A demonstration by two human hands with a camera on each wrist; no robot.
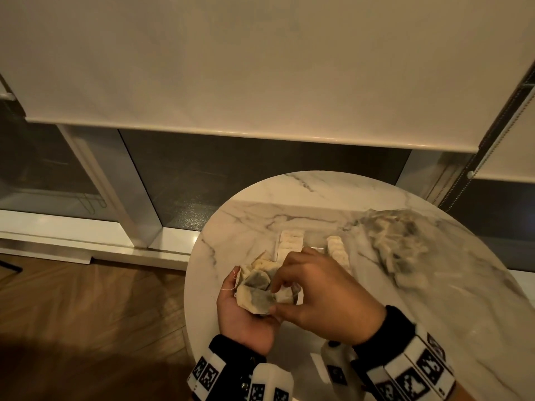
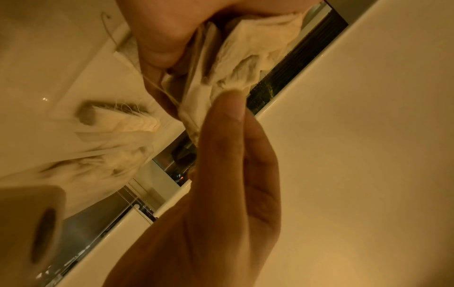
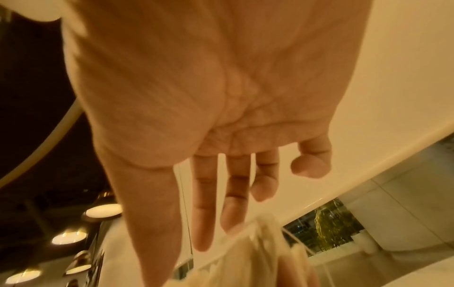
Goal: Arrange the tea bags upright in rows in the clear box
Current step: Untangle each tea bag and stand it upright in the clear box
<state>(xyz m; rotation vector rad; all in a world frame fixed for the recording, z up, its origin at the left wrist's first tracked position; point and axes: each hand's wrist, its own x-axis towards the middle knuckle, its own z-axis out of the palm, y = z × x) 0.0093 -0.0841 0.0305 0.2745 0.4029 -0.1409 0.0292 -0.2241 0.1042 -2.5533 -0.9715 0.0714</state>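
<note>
My left hand lies palm up over the near left part of the round marble table and holds a bunch of tea bags, cream paper with dark filling. My right hand reaches into the bunch from the right, and its thumb and forefinger pinch one tea bag. In the left wrist view my fingers press the crumpled tea bags. Behind the hands stands the clear box, partly hidden, with upright rows of tea bags on its left and right.
A loose pile of tea bags lies on the table to the right of the box. The table's left edge drops to a wooden floor. A window with a lowered roller blind is beyond.
</note>
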